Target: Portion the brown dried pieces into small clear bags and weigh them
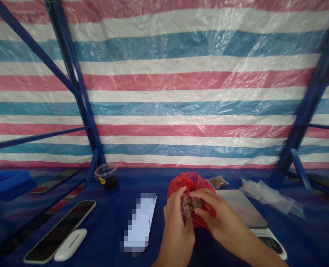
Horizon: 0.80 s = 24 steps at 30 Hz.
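2 hands, close together, both pinching 1 small clear bag (190, 204) w/ brown pcs inside (exact no. can't tell), held right over 1 red bag (191, 180): L hand (178, 217) on its L side, R hand (213, 209) on its R. Everything else placed rel. to red bag: 1 scale (244, 209) just R, display (267, 243) at near end, digits too blurred to read; 1 filled sachet (218, 182), brown bits, just behind + R; 1 pile of flat clear bags (270, 196) further R, overlapping, count unclear; 1 lit phone (140, 222) near L, screen pixelated; 1 dark phone (60, 231) + 1 white case (70, 244) beside it, well L; 1 lidded cup (107, 177) w/ dark drink, L + behind; 1 blue tray (7, 186), far L. Surface: dk blue tabletop (108, 218). Room: shiny red/white/blue striped sheet (195, 92) behind, 2 main blue metal uprights (75, 81), 1 each side of red bag
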Tool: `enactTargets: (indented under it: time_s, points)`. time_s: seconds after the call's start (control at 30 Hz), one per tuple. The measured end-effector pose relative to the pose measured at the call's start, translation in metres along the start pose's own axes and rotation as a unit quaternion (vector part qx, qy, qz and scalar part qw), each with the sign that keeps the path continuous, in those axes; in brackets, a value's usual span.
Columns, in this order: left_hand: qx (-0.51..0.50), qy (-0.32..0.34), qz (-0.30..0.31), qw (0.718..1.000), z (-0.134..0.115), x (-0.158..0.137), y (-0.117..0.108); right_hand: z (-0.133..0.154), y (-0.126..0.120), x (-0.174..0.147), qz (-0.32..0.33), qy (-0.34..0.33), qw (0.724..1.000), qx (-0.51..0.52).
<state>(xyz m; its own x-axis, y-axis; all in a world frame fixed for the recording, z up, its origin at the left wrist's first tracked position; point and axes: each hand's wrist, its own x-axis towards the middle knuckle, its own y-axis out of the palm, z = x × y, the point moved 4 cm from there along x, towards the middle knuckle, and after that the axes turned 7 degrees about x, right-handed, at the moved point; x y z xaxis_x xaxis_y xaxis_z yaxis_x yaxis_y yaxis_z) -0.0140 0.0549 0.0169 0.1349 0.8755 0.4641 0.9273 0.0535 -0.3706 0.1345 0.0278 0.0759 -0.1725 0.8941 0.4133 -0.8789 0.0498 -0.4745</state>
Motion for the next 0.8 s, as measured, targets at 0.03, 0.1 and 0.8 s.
enactTargets:
  time_s: [0.03, 0.1, 0.8]
  points:
    - [0.011, 0.015, 0.010, 1.000, -0.001, -0.001, 0.001, 0.001, 0.001, 0.000, 0.008, -0.002, 1.000, 0.002]
    - [0.026, 0.048, 0.024, 0.998, -0.004, -0.002, 0.003, 0.003, 0.004, 0.000, 0.010, -0.004, 1.000, 0.000]
    - [-0.125, 0.002, 0.050, 0.991, -0.003, 0.001, -0.004, -0.011, 0.002, -0.003, 0.010, -0.003, 0.999, 0.034]
